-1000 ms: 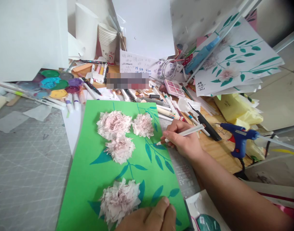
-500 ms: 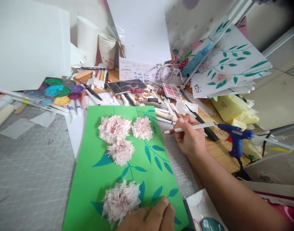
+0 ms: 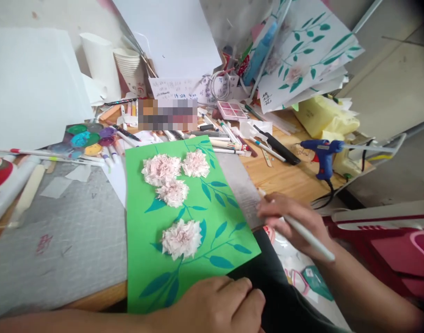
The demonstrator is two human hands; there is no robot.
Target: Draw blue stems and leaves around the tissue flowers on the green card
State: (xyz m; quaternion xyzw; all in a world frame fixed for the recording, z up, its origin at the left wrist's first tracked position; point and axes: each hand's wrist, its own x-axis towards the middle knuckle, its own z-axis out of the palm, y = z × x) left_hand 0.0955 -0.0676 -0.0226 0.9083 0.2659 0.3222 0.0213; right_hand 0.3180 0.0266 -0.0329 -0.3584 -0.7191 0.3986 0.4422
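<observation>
My right hand (image 3: 295, 222) is closed around a slim white pen (image 3: 311, 240), off the right edge of the green paper (image 3: 139, 185). The pen's back end slants toward my wrist; its tip is partly hidden by the fingers. My left hand (image 3: 226, 305) lies over the paper's lower edge with its fingers curled on it. Several ruffled pale pink paper flowers (image 3: 182, 238) stand on the sheet, among painted teal leaves (image 3: 221, 262). The sheet's lower part reaches past the table edge.
A blue glue gun (image 3: 323, 155) stands at the right. Scattered markers, a black pen (image 3: 281, 148) and a paint palette (image 3: 90, 138) lie behind the sheet. Paper cups (image 3: 130, 69) stand at the back. A grey cutting mat (image 3: 76, 240) covers the left side.
My right hand has moved down and right with the pen, which now points back toward my wrist. The view has shifted; the sheet's lower part now shows more, with my left hand at its edge.
</observation>
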